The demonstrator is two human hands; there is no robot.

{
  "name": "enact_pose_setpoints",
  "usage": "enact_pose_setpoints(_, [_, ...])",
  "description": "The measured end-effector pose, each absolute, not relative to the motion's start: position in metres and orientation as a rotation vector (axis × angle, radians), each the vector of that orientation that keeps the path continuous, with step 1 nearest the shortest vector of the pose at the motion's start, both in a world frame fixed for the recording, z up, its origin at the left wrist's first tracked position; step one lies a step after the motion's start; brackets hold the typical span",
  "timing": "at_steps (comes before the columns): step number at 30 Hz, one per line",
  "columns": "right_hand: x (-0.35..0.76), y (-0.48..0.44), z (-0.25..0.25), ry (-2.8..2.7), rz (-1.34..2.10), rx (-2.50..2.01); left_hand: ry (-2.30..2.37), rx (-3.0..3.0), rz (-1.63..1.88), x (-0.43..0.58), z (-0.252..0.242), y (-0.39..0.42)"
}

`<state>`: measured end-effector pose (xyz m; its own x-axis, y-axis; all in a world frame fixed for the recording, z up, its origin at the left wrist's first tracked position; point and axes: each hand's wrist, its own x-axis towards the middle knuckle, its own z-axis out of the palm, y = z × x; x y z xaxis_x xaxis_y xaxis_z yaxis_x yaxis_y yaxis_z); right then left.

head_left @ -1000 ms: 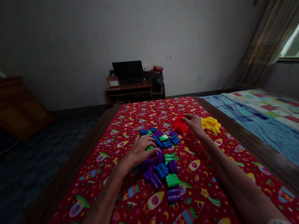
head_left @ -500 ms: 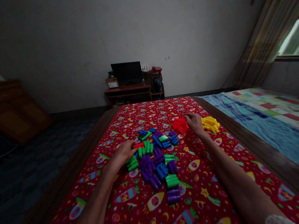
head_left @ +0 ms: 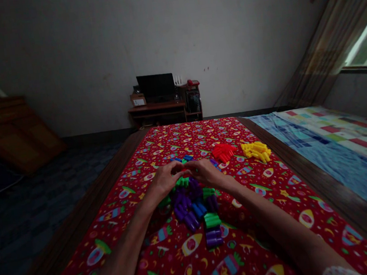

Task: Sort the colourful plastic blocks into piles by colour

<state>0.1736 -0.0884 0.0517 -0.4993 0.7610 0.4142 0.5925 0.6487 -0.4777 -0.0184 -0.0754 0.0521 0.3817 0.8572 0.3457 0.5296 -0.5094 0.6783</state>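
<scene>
holding left hand (head_left: 164, 179) and right hand (head_left: 204, 171) close together over the mixed block pile, mid-bench (head_left: 101, 188), meeting or nearly meeting at the fingertips, contact unclear. curling the fingers of both hands, leaving a small gap between thumb and fingers on the left; showing a bit of red between the fingertips, too small for telling gripped block from cloth behind, so not confirming any hold for either hand. hovering near green blocks (head_left: 182, 182), partly hiding the pile. seeing purple blocks (head_left: 182, 200) and a blue block (head_left: 198, 207) nearer the camera, plus an end green block (head_left: 212, 220) with an end purple block (head_left: 214, 237) just below. spotting far blue blocks (head_left: 188, 158) past the hands. spotting a red pile (head_left: 224, 152) and a yellow pile (head_left: 256, 151) apart on the right, both lying on patterned red cloth (head_left: 250, 258).
</scene>
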Motion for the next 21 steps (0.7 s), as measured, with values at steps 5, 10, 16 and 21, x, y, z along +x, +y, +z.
enact_pose_setpoints(5, [0.21, -0.064, 0.05, -1.993, 0.178, -1.375, 1.336, 2.225, 1.039, -0.026, 0.045, -0.068])
enact_pose_setpoints(10, [0.249, -0.039, 0.026, -1.884, -0.053, -1.578, 1.413, 2.284, 1.048, -0.049, 0.031, -0.053])
enact_pose_setpoints(16, [0.253, -0.038, 0.023, -1.862, -0.211, -1.519, 1.536, 2.276, 1.029, -0.061, 0.014, -0.043])
enact_pose_setpoints(21, [0.214, -0.039, 0.035, -2.018, 0.236, -1.267, 1.615, 2.179, 1.049, -0.062, 0.0, -0.043])
